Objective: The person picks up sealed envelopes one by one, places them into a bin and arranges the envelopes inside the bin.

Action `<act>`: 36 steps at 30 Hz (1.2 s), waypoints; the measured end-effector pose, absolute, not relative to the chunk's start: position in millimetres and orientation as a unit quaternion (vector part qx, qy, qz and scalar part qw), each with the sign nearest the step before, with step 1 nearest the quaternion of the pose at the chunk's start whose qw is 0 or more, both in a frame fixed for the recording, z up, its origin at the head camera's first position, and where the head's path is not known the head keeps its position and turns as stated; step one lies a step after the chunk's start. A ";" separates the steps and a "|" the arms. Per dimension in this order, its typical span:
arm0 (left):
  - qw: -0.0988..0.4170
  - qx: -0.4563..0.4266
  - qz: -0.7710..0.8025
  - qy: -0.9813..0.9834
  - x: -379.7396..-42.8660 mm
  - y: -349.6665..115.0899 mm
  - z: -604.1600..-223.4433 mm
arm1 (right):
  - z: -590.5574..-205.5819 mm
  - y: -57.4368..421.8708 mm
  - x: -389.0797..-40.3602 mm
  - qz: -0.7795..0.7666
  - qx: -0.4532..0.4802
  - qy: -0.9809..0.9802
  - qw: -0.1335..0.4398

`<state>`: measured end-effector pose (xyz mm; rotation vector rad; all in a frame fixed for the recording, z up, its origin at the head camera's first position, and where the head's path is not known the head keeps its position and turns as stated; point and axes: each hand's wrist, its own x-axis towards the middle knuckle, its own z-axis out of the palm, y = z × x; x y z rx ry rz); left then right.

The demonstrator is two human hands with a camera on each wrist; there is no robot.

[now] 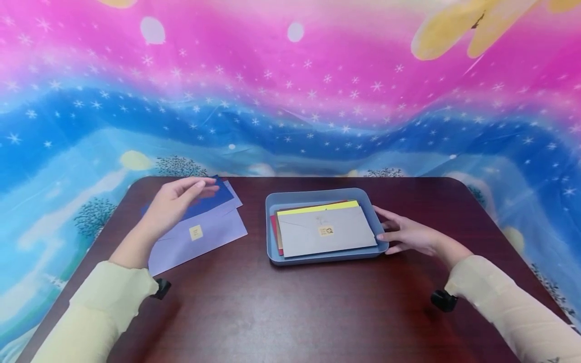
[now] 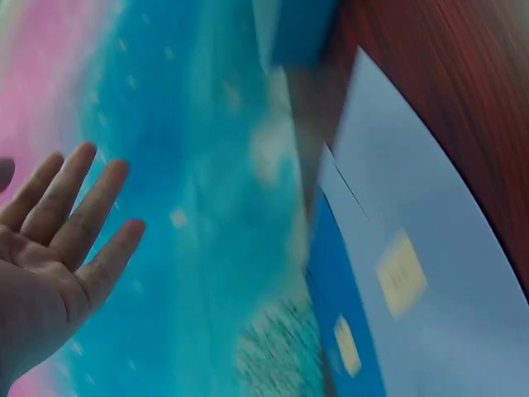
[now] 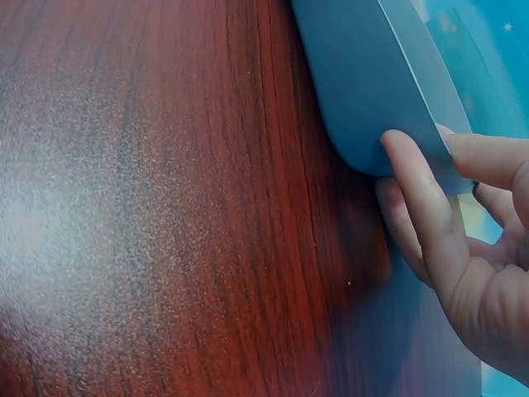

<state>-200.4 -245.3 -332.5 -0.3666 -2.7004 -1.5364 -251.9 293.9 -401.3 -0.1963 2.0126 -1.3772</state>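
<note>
My left hand [image 1: 179, 199] is raised over the envelopes at the left, fingers extended and holding nothing; the left wrist view shows its spread fingers [image 2: 95, 211]. Beneath it lies a lavender envelope [image 1: 218, 229] with a small cream sticker [image 1: 195, 232], partly overlapped by a dark blue envelope [image 1: 224, 194]. My right hand [image 1: 415, 236] grips the right end of a grey-blue tray [image 1: 317, 260], fingertips at its rim and outer wall [image 3: 372, 99]. Inside the tray is a stack of envelopes, a pale grey one [image 1: 299, 234] with a sticker on top, yellow and red edges showing below.
A dark reddish-brown table [image 1: 281, 312] carries the tray and envelopes. A backdrop cloth [image 1: 272, 101] printed pink and blue with snowflakes hangs behind it. Black wrist devices [image 1: 444, 300] sit under both cream sleeves [image 1: 495, 287].
</note>
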 end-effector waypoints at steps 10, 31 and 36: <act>-0.066 -0.115 -0.245 -0.960 -207.1 -300.9 -369.2 | -406.1 293.7 -251.1 -0.535 -0.073 0.767 0.345; -0.136 -0.055 -0.140 -0.979 -193.3 -355.7 -393.5 | -401.6 292.9 -251.6 -0.535 -0.060 0.772 0.339; -0.127 -0.068 -0.143 -0.979 -191.4 -362.0 -397.5 | -401.7 294.8 -251.4 -0.536 -0.064 0.770 0.339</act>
